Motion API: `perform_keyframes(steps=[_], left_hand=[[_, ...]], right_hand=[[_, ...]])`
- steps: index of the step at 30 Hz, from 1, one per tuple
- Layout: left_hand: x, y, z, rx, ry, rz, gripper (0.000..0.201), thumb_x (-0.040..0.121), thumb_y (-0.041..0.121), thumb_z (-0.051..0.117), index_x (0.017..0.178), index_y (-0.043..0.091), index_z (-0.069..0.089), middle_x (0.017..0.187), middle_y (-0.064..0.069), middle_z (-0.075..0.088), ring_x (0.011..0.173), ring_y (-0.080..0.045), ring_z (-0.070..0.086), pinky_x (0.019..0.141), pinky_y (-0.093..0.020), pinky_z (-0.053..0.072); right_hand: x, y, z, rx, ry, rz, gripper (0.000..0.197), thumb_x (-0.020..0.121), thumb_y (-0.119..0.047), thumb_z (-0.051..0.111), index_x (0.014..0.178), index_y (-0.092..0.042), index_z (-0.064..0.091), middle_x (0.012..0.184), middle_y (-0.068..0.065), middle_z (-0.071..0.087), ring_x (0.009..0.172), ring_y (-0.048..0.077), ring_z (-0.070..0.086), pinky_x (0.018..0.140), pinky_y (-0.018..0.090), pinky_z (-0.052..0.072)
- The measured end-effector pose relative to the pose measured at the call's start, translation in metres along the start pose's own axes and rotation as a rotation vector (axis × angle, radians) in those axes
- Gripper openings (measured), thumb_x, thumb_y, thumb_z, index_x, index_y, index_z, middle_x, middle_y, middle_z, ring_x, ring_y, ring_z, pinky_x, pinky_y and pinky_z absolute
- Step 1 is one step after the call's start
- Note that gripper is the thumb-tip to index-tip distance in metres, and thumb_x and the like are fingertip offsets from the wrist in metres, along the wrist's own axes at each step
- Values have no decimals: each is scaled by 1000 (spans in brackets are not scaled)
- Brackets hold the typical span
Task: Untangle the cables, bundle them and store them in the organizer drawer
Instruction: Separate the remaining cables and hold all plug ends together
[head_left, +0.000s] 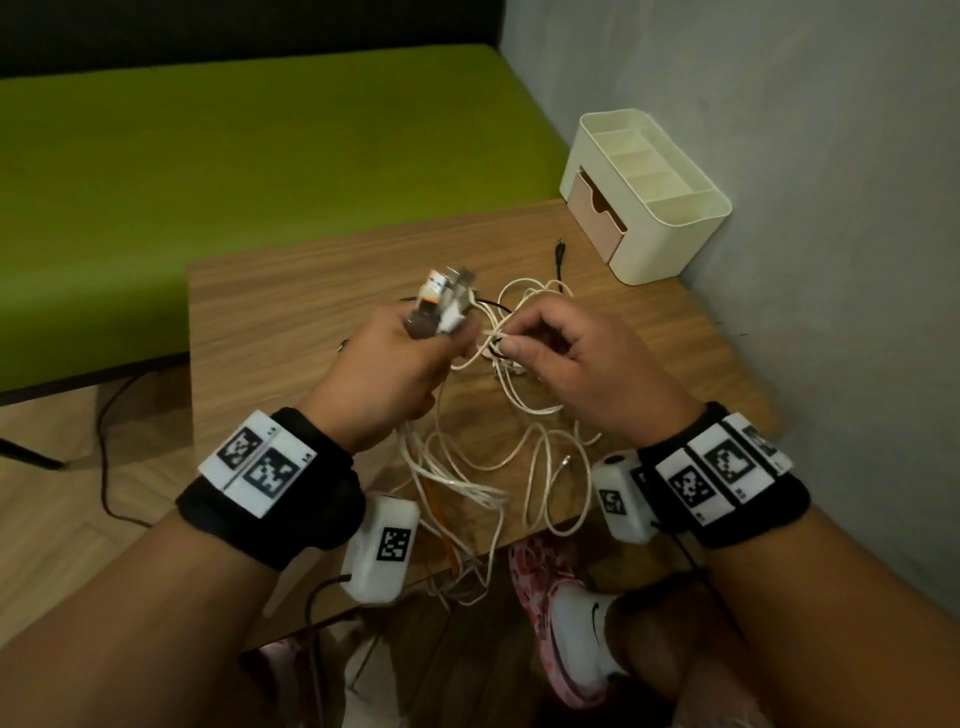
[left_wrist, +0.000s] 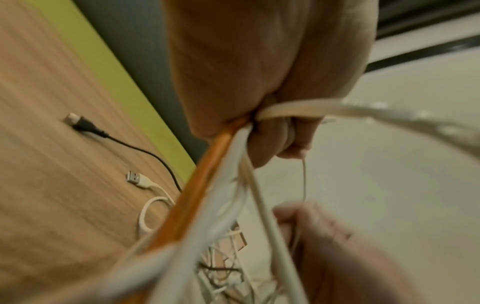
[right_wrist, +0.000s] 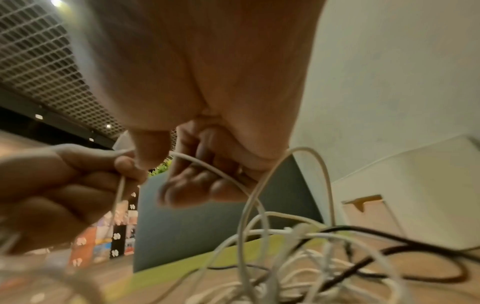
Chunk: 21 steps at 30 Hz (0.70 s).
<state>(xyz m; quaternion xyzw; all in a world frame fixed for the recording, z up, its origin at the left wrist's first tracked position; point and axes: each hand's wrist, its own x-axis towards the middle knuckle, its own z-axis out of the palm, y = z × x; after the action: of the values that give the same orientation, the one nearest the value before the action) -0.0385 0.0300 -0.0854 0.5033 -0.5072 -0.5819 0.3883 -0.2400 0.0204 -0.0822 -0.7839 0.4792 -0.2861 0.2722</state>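
My left hand (head_left: 387, 371): fist clamped round gathered cables (head_left: 457, 483), plugs up. My right hand (head_left: 576, 358): pinching one white strand (head_left: 491, 332). Organizer (head_left: 670, 208): table's (head_left: 291, 312) far corner.

I log one wooden table (head_left: 291, 306), brown grain, set against a grey wall on its right side. On it at the far right corner stands a cream organizer (head_left: 670, 218) with a pink drawer (head_left: 597, 213), which is closed. Loose on the top I count a tangle of white cables (head_left: 519, 395) near the middle, a black cable (head_left: 560, 260) whose plug lies near the organizer, and a white USB plug (left_wrist: 135, 178) lying flat.
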Motion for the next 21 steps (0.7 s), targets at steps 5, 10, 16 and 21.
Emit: perform_keyframes(steps=[5, 10, 16, 21], left_hand=[[3, 7, -19, -218, 69, -42, 27, 101, 22, 50, 75, 15, 49, 50, 9, 25, 40, -6, 20, 38, -16, 16], [2, -4, -17, 380, 104, -71, 24, 93, 25, 65, 76, 8, 65, 43, 10, 37, 39, -9, 27, 40, -23, 22], [6, -8, -4, 319, 231, 130, 12, 90, 31, 69, 79, 25, 69, 49, 20, 52, 45, 3, 39, 49, -23, 32], [-2, -9, 17, 617, -23, 188, 21, 88, 9, 68, 70, 21, 68, 62, 9, 66, 56, -3, 58, 54, -24, 41]], right_hand=[[-1, 18, -7, -84, -133, 176, 20, 99, -39, 51, 104, -24, 63, 77, -10, 63, 71, 1, 58, 62, 22, 44], [1, 20, -18, 0, 15, 198, 14, 98, -30, 57, 102, -23, 69, 82, -14, 63, 73, -7, 55, 61, 10, 41], [-1, 14, -7, -268, -206, 133, 17, 95, -34, 61, 102, -24, 73, 91, -11, 69, 81, 4, 60, 69, 20, 44], [0, 7, -1, -173, -62, -45, 10, 93, -17, 61, 95, -12, 70, 82, -7, 62, 68, 0, 48, 63, 10, 34]])
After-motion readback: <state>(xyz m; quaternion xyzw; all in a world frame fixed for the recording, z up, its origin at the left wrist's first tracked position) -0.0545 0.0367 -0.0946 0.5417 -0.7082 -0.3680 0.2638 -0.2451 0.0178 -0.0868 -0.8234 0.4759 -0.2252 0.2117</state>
